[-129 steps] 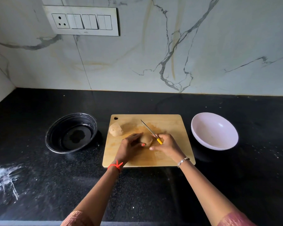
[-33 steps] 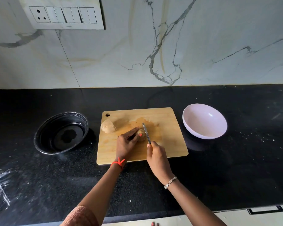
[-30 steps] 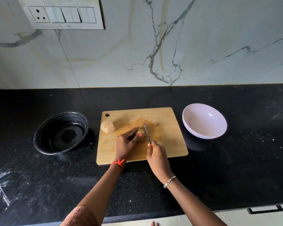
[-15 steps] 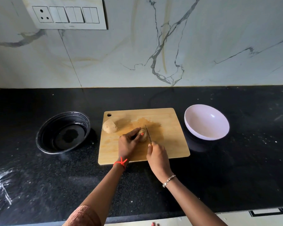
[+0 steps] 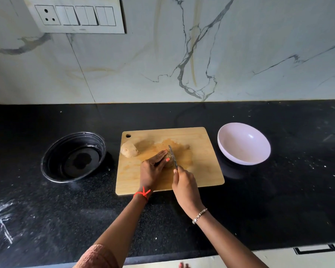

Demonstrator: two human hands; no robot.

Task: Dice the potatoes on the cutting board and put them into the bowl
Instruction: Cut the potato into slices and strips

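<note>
My right hand (image 5: 184, 182) is nearest to me, its fingers curled tight round the handle of the knife (image 5: 173, 156). The handle is buried in my fist, and only the narrow blade runs forward from my knuckles. A beaded bracelet (image 5: 199, 215) sits on that wrist.

Just left of it, my left hand (image 5: 152, 171), with a red thread (image 5: 143, 193) at the wrist, lies over the potato (image 5: 168, 161). My fingers reach forward across its top and my thumb is set against its near side, so it is held down on the cutting board (image 5: 201, 171). The blade stands edge-down against the potato, right beside my left fingertips. It looks to be in the flesh, though my hand hides how deep.

Beyond my left fingers and a little to their left, a second potato (image 5: 129, 149) rests on the board, apart from both hands.

Off the board, well to the right of my knife hand, sits the white bowl (image 5: 244, 144). Well to the left of my left hand is a black bowl (image 5: 74, 157), both on the dark counter (image 5: 259, 209). Farthest away, a switch panel (image 5: 75, 15) is on the marble wall.
</note>
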